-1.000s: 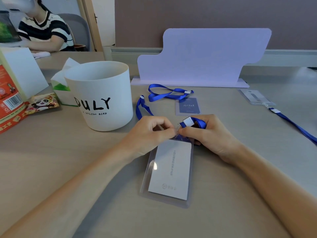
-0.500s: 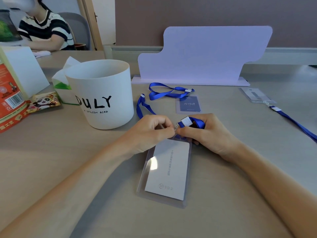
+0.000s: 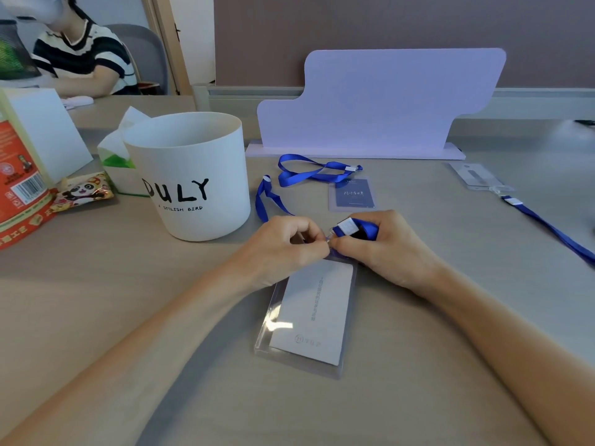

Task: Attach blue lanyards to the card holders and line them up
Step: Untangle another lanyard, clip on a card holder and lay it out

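Observation:
A clear card holder (image 3: 314,317) with a white card lies flat on the table in front of me. My left hand (image 3: 280,249) pinches its top edge. My right hand (image 3: 383,249) pinches the clip end of a blue lanyard (image 3: 355,227) right at that edge; the strap loops away to the left behind my left hand. The clip itself is hidden between my fingertips. Farther back lies a second holder (image 3: 352,195) with a dark blue card and its own blue lanyard (image 3: 309,173). At the far right rests a third holder (image 3: 478,177) with a lanyard (image 3: 553,231) trailing off.
A white DULY bucket (image 3: 193,175) stands left of my hands, with a tissue box (image 3: 117,156) behind it. A snack packet (image 3: 85,189) and an orange box (image 3: 19,188) sit at the far left. A pale purple stand (image 3: 380,101) is at the back. A person sits at the rear left.
Both hands stay pinched together at the holder's top edge with only slight fingertip shifts. The near holder has turned a little, its lower end drifting left.

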{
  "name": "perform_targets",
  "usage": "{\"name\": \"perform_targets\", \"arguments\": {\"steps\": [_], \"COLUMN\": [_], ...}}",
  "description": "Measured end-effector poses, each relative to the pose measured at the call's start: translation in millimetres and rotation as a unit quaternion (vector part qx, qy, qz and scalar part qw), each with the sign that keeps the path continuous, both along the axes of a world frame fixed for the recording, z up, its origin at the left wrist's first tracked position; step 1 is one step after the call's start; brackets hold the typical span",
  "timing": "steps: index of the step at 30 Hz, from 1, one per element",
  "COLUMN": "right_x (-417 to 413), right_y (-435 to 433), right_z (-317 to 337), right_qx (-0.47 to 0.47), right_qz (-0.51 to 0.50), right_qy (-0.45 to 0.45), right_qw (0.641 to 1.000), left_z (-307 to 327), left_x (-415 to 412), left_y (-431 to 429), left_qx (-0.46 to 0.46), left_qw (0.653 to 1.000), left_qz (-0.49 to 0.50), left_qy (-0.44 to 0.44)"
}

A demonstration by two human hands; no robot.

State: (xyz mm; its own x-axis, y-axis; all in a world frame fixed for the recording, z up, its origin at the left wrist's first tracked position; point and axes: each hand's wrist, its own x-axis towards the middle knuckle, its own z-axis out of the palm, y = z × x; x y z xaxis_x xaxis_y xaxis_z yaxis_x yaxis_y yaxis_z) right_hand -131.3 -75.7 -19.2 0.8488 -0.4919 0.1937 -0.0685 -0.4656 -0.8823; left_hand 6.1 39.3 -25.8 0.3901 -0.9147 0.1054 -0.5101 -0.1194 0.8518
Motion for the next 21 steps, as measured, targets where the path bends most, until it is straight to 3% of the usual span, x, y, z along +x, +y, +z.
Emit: {"name": "perform_targets", "arguments": {"steps": [5,9,11,14,18,21], "right_x": [2.4,-2.8,-6.7,-11.0,-28.7,-58.1], "right_y": [-3.0,-3.2,-0.6,-1.6,1.5,7.8], "right_z": [-5.2,-1.5,1.6,1.7,4.0,12.7], "right_qx": [-0.028,-0.049,-0.023,0.039,0.154,0.183], "right_qz": [0.003,0.025,0.02,-0.067,-0.163,-0.129], "right_qy": [0.009,0.023,0.007,-0.038,-0.096,-0.038], "right_qw": [1.0,0.998,1.0,0.996,0.97,0.974], "left_z": [0.3,1.0,6.3,12.7,17.8,25.8], "left_x": [-1.9,-3.8,-1.1,3.4,4.4,-5.4], "left_y": [-3.0,-2.7,0.8,10.8,28.4,40.9], "left_qx": [0.004,0.012,0.017,0.041,0.018,-0.023], "left_qw": [0.999,0.999,1.0,0.995,0.983,0.98], "left_qz": [-0.015,-0.004,-0.007,-0.013,0.017,0.047], "left_qy": [-0.044,-0.032,0.007,0.086,0.18,0.193]}}
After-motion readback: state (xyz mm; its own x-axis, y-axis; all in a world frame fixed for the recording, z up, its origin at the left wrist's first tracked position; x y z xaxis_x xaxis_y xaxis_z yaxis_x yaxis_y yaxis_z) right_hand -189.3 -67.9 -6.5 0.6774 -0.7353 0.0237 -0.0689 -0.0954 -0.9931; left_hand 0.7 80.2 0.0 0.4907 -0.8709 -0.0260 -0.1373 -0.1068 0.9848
